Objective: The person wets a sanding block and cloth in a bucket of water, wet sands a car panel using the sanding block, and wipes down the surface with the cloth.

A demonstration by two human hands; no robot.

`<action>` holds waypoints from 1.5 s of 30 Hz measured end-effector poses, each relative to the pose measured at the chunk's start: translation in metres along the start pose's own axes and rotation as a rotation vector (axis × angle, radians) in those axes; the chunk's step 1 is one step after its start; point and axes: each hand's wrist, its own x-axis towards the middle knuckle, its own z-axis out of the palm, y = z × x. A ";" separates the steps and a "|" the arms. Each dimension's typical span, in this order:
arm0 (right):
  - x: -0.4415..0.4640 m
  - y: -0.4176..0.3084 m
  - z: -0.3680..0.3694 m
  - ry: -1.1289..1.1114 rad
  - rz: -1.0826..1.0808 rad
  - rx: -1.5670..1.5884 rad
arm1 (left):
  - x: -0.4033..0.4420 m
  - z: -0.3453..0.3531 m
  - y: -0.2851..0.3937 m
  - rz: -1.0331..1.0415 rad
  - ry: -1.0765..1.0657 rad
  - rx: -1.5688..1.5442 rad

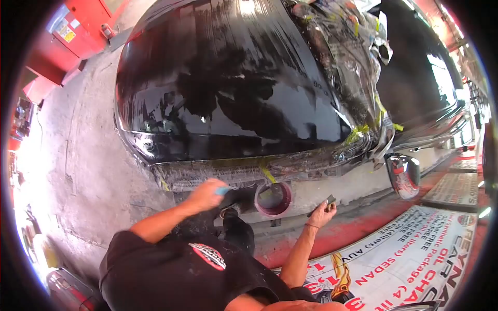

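Closest to you, your left hand (203,197) has its grip closed on a light-blue piece (222,191), slightly blurred, just short of the car's near edge. Your right hand (322,213), lower and off to the right, pinches a small dark block (331,199) by the fingers, apart from the bodywork. Between your hands is a round bucket (257,201); you can't make out its contents clearly. Just beyond, printed paper and clear film (207,175) line the near edge, held by yellow tape (268,174), so that masking looks done. Past it lies the black hood (233,103), wet-looking, with glossy streaks and duller patches; the coat of wetness looks uneven, and you can't tell how much surface is finished or left. Farther off, a crumpled covering (342,57) spans the windshield area, beside the glossy roof (404,57).
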 end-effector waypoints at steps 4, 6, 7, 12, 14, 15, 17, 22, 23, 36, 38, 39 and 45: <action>-0.007 -0.059 0.039 0.009 -0.213 -0.126 | -0.088 -0.075 -0.155 -0.693 0.585 -0.234; -0.018 -0.093 0.059 0.028 -0.280 -0.224 | -0.116 -0.121 -0.179 -0.934 0.782 -0.592; -0.021 -0.100 0.069 0.023 -0.285 -0.226 | -0.124 -0.130 -0.198 -0.937 0.786 -0.598; -0.033 -0.142 0.106 0.012 -0.396 -0.159 | -0.088 -0.136 -0.260 -0.869 1.275 -1.158; -0.037 -0.159 0.116 0.002 -0.438 -0.275 | -0.050 -0.114 -0.309 -0.861 1.221 -1.125; -0.036 -0.169 0.122 0.000 -0.433 -0.274 | -0.037 -0.112 -0.326 -0.867 1.174 -1.088; -0.023 -0.179 0.131 -0.024 -0.514 -0.365 | -0.005 -0.110 -0.314 -0.926 1.163 -1.094; 0.047 -0.171 0.158 0.007 -0.661 -0.522 | 0.040 -0.121 -0.192 -1.236 1.231 -0.567; 0.057 -0.173 0.165 0.003 -0.667 -0.534 | 0.048 -0.123 -0.186 -1.347 1.249 -0.446; 0.088 -0.178 0.204 0.014 -0.749 -0.881 | 0.046 -0.055 -0.281 -1.787 0.837 0.757; 0.089 -0.171 0.201 -0.001 -0.695 -0.920 | 0.030 -0.061 -0.269 -1.779 0.897 0.724; 0.089 -0.173 0.198 -0.031 -0.676 -0.957 | 0.026 -0.058 -0.272 -1.768 1.013 0.616; 0.085 -0.161 0.188 -0.031 -0.490 -1.011 | 0.206 -0.082 -0.210 -1.750 0.985 0.535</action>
